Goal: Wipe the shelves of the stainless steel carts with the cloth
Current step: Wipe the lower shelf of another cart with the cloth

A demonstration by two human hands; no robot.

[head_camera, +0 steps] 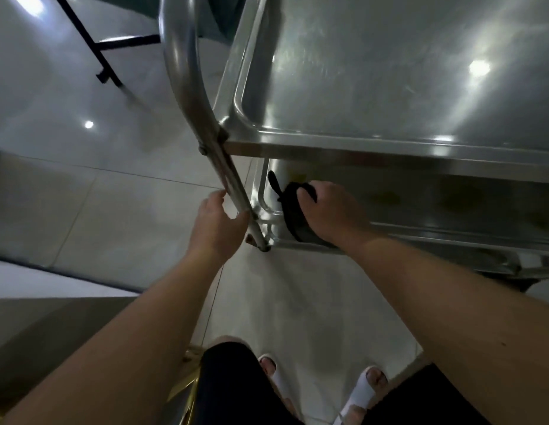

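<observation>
Right hand (331,210): we see it laid on the black cloth (293,210), fingers curled over the cloth's top edge and gripping it, palm bearing down.
Cloth: bunched and dark, it lies on the lower shelf (451,207) at that shelf's near left corner; one loose strip sticks up toward the shelf above.
Left hand (219,228): we see thumb and fingers wrapped around the cart's upright post (233,185), just above the post's lower joint.
Upright post: a round steel tube; it runs up past the corner of the top shelf (389,72) and bends over into the curved handle (178,56).
Lower shelf: a rimmed steel tray, mostly shaded by the top shelf; yellowish patches show on its surface to the right of the cloth.
Top shelf: a rimmed steel tray with bright lamp reflections and fine streaks.
Floor (83,194): pale glossy tiles; a black frame (98,53) stands at upper left.
Feet: we see white sandals (363,391) below, near the cart's front edge.
</observation>
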